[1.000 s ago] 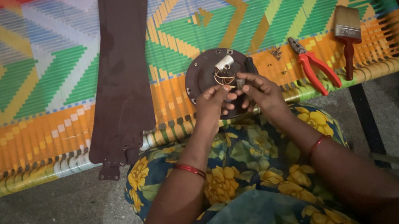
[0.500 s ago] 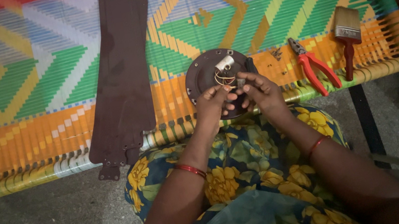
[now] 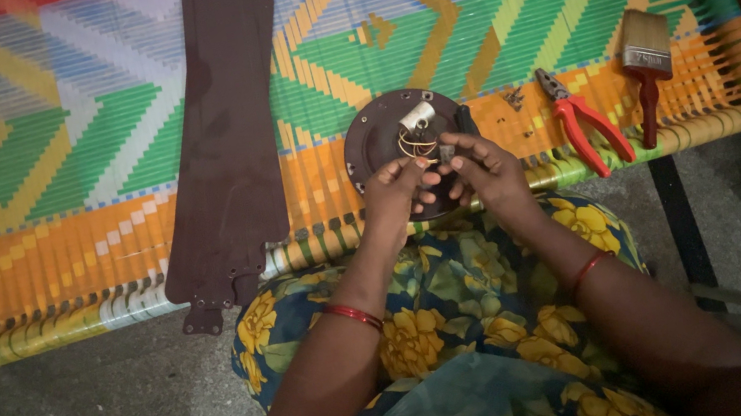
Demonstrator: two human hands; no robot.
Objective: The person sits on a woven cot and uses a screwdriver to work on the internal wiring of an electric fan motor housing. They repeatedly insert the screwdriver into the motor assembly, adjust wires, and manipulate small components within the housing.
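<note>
The person sits at the edge of a woven cot (image 3: 42,246), whose webbing carries a bright geometric pattern in green, orange, blue and red. A round dark-brown motor plate (image 3: 373,136) lies on the cot at its near edge, directly ahead of the person at 12 o'clock. A small white cylindrical part (image 3: 418,114) sits on the plate near its centre, with thin yellowish wires (image 3: 415,142) looping out just below it.

The left hand (image 3: 395,191) rests over the lower left portion of the plate; its grip is closed, fingertips pinched together at the ends of the wires. The right hand (image 3: 484,173) sits just beside it at 3 o'clock of the left hand, over the lower right rim of the plate; its grip is clamped on a small dark piece (image 3: 447,152) held between thumb and forefinger. The two hands nearly touch. Each wrist carries a red bangle.

At 9 o'clock of the plate, well apart, lie stacked dark-brown fan blades (image 3: 224,153), their mounting ends overhanging the cot edge. At 3 o'clock lie red-handled pliers (image 3: 583,120), with a paintbrush (image 3: 645,68) just beyond them. A few small screws (image 3: 514,97) lie between plate and pliers.
</note>
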